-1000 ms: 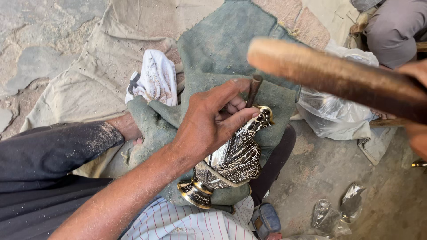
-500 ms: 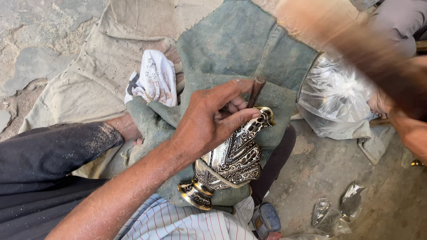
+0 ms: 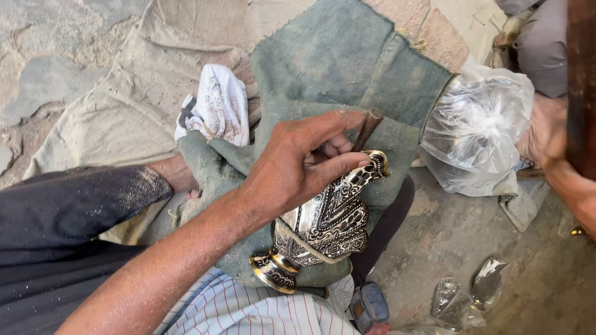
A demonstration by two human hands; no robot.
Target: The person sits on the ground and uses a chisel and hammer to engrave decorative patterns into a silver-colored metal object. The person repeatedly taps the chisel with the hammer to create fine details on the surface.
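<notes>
Metal, silver-and-black and densely patterned, covers nearly the whole body of the ornate vase (image 3: 329, 226), which lies on its side on a green felt cloth (image 3: 347, 74) across the person's lap; the engraved pattern looks largely worked, though the far side is hidden. Left of the vase, a white printed rag (image 3: 217, 105) sits bunched at the felt's edge. Over the vase's neck, the left hand (image 3: 298, 164) has its fingers (image 3: 338, 166) curled closed around a thin brown chisel (image 3: 367, 127), tip set near the gilt rim. Right of the vase lies a crumpled clear plastic bag (image 3: 478, 130). Further right, the right hand (image 3: 552, 139) is raised beside a dark wooden handle (image 3: 580, 80); how its fingers close I cannot tell.
</notes>
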